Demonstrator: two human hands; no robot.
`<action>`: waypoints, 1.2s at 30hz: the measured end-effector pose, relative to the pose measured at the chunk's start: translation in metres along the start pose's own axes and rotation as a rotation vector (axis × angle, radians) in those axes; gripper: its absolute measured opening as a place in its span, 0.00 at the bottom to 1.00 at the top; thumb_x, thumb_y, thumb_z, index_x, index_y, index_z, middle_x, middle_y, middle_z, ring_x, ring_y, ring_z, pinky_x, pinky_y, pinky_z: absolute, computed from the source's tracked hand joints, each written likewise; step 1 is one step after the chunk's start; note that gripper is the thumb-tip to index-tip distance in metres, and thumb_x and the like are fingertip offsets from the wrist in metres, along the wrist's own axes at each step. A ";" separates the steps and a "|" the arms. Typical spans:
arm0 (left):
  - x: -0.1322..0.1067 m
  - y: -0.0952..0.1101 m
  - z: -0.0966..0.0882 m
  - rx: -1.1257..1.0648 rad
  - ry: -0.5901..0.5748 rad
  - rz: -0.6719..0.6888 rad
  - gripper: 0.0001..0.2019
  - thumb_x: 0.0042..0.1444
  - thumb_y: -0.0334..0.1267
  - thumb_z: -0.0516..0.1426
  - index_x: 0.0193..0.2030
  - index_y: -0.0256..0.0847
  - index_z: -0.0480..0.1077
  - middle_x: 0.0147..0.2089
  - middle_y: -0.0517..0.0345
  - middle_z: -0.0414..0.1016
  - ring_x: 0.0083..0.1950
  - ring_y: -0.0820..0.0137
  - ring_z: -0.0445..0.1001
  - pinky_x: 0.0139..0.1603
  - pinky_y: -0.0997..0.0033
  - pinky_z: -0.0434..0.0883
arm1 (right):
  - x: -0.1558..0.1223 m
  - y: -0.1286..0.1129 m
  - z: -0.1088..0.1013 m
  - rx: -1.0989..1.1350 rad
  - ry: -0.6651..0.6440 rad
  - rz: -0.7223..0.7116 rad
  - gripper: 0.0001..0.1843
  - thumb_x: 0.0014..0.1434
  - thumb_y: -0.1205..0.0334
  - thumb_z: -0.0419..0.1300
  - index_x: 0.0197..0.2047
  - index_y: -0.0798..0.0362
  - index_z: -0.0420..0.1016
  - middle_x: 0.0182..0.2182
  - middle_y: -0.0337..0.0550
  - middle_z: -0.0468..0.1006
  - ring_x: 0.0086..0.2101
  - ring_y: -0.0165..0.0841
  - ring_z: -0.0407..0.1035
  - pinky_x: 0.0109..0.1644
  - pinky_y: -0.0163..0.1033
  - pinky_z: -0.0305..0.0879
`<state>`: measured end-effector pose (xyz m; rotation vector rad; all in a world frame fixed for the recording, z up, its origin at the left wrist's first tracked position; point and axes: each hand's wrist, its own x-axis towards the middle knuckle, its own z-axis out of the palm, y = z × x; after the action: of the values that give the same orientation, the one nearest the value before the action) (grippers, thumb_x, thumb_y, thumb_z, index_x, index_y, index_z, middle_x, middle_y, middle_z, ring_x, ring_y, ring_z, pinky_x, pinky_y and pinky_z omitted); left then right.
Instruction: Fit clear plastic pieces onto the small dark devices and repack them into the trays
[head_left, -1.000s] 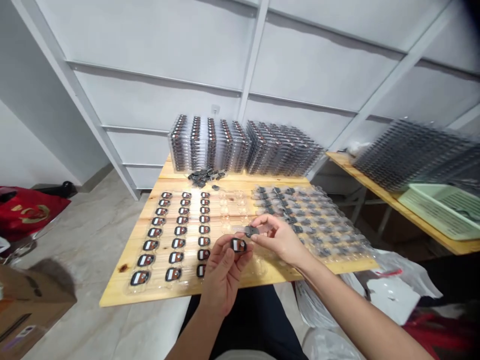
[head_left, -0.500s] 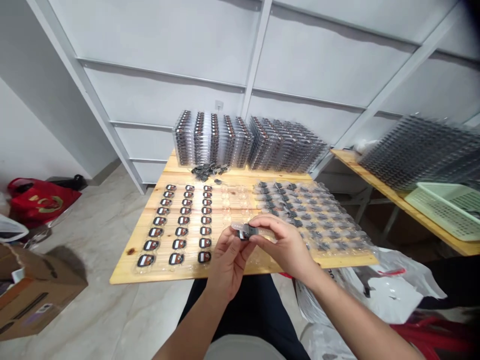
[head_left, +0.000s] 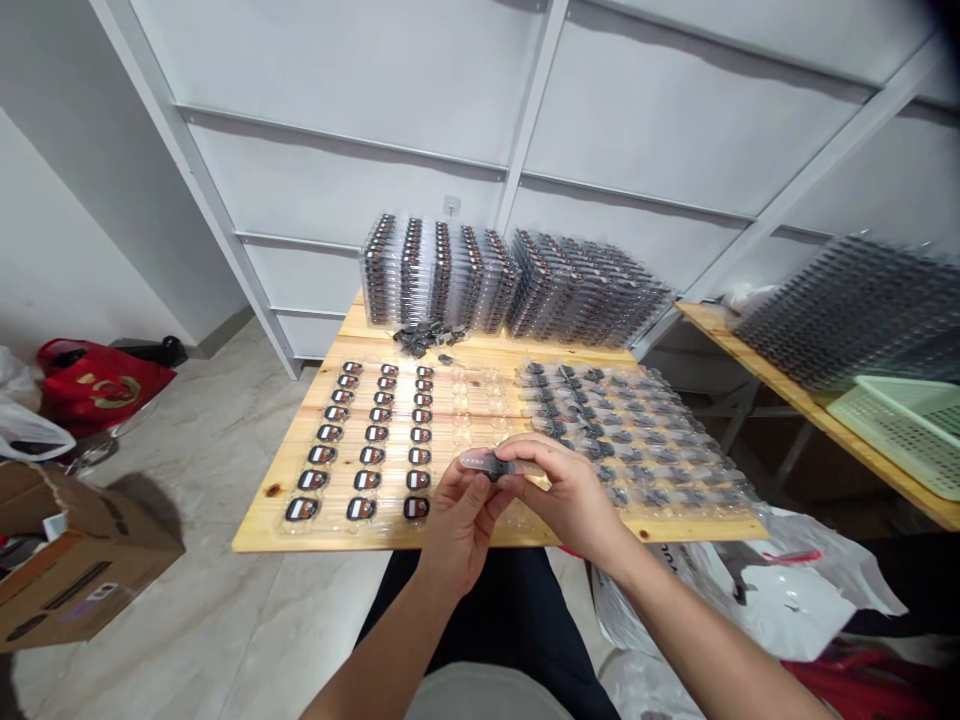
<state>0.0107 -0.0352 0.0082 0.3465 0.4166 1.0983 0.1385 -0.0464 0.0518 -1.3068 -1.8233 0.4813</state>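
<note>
Left hand (head_left: 459,522), right hand (head_left: 564,497) pinching clear blister (head_left: 478,460) with dark part (head_left: 499,465) over pine table (head_left: 255,530); fitting step, apparently, calling for firm seating.

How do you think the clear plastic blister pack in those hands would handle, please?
The clear plastic blister pack looks thin and light, so it probably flexes slightly but keeps its shape. Its glossy surface may be slippery. The rows standing on edge suggest it stands upright, though probably tips easily.

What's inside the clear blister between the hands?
A dark part shows in the clear blister, held between the left hand and right hand; fingers cover the rest, so its full shape can't be seen.
</note>
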 end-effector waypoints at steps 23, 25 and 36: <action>0.006 0.002 0.004 0.039 -0.035 0.024 0.10 0.48 0.34 0.61 0.37 0.35 0.69 0.36 0.57 0.72 0.39 0.73 0.72 0.43 0.76 0.72 | 0.006 0.006 -0.007 -0.002 -0.083 0.063 0.09 0.55 0.62 0.59 0.40 0.51 0.71 0.40 0.41 0.71 0.42 0.31 0.66 0.48 0.35 0.63; 0.007 0.004 0.004 0.045 -0.034 0.023 0.10 0.47 0.34 0.62 0.37 0.34 0.68 0.35 0.56 0.72 0.38 0.74 0.72 0.42 0.77 0.72 | 0.007 0.005 -0.005 -0.016 -0.072 0.054 0.08 0.55 0.63 0.60 0.40 0.51 0.71 0.39 0.40 0.72 0.41 0.30 0.66 0.47 0.34 0.63; 0.011 0.009 -0.001 0.071 -0.043 0.052 0.12 0.48 0.35 0.61 0.38 0.35 0.65 0.36 0.57 0.70 0.35 0.75 0.71 0.36 0.80 0.70 | 0.014 0.001 0.004 -0.066 -0.027 0.053 0.07 0.52 0.64 0.61 0.37 0.52 0.73 0.36 0.40 0.73 0.37 0.29 0.67 0.42 0.32 0.64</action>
<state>0.0074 -0.0216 0.0104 0.4455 0.4107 1.1268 0.1340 -0.0328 0.0540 -1.4018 -1.8441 0.4727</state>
